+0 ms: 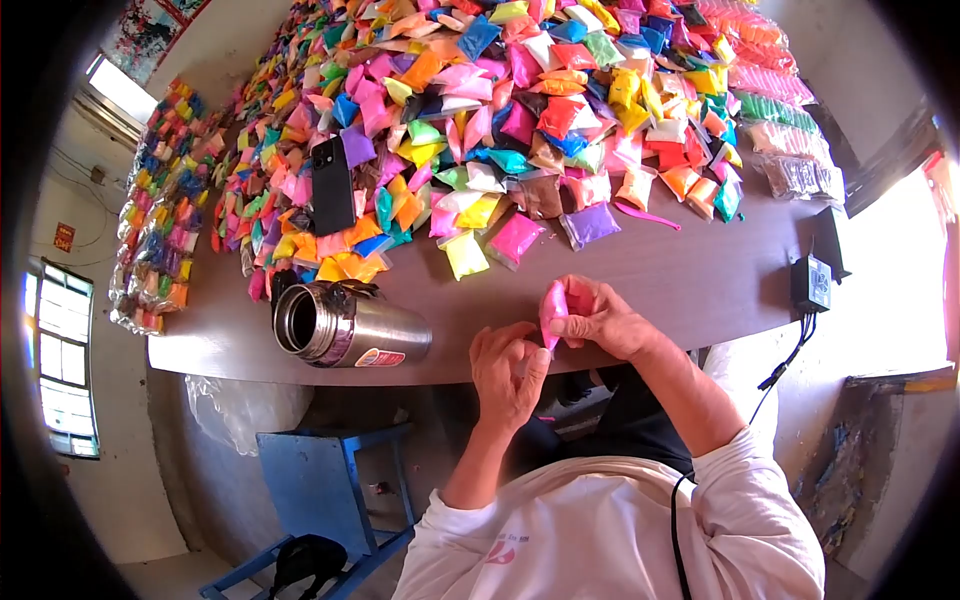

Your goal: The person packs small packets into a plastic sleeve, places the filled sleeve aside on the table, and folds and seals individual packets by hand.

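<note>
Packet (552, 312) of pink stuff sits pinched in the grip of the right hand (602, 322), by the near edge of the counter (475, 290). Left hand (507, 380) curls just beside it; whether its grip pinches, I cannot tell. Steel flask (385, 332) lies at nine o'clock, phone (333, 188) at ten.

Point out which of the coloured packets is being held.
The pink packet in the person's right hand, near the table's front edge. Pinched in fingers, it is set apart from the packets in the pile.
</note>
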The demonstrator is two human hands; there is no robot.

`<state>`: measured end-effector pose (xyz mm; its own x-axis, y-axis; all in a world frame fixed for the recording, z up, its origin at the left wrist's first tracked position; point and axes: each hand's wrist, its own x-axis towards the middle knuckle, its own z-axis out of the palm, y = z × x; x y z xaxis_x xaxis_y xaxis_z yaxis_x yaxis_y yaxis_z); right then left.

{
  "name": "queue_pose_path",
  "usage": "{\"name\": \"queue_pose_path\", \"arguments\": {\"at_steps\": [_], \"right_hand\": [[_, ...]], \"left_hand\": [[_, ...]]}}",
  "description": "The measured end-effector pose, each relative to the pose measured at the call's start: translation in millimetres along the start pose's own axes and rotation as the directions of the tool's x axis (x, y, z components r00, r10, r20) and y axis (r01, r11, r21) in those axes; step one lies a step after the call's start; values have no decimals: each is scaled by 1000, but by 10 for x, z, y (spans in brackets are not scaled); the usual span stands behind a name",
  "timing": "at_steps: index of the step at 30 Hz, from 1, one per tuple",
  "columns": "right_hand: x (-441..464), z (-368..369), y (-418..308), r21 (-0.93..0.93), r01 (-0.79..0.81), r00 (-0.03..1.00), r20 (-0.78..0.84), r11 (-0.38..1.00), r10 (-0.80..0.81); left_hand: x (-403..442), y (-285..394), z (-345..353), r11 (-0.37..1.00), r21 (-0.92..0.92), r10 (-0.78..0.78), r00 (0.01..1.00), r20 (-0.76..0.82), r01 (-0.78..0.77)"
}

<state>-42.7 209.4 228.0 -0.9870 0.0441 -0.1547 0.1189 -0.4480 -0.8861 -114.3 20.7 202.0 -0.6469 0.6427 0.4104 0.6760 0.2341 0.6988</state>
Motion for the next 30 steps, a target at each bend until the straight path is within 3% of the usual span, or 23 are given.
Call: {"name": "queue_pose_path", "arguments": {"at_steps": [2,5,9,13,15,19,23,30], "right_hand": [[-5,57,1,-187,0,995,-98,982,-18],[82,115,193,-255,89,987,-105,963,-119],[51,190,78,-377,24,991,-113,926,-72],[22,190,115,-301,55,994,-77,952,-81],[5,229,60,-93,71,992,-95,993,-79],[50,156,211,-228,115,990,-54,967,-130],[30,134,261,-249,170,983,-21,953,-181],[39,209,281,-333,226,962,-70,916,-263]], "left_hand": [[10,43,-13,1000,-26,16,1000,-19,-17],[28,85,-33,999,12,42,999,-12,-42],[17,61,-10,998,44,45,999,-8,-45],[-11,11,-20,1000,-19,17,1000,-6,-17],[-15,-2,-26,998,-55,-19,1000,-5,18],[-8,27,-24,999,1,42,999,-23,-42],[-5,56,-38,994,45,97,995,9,-98],[-30,-10,1,999,-17,32,999,-41,-33]]}}
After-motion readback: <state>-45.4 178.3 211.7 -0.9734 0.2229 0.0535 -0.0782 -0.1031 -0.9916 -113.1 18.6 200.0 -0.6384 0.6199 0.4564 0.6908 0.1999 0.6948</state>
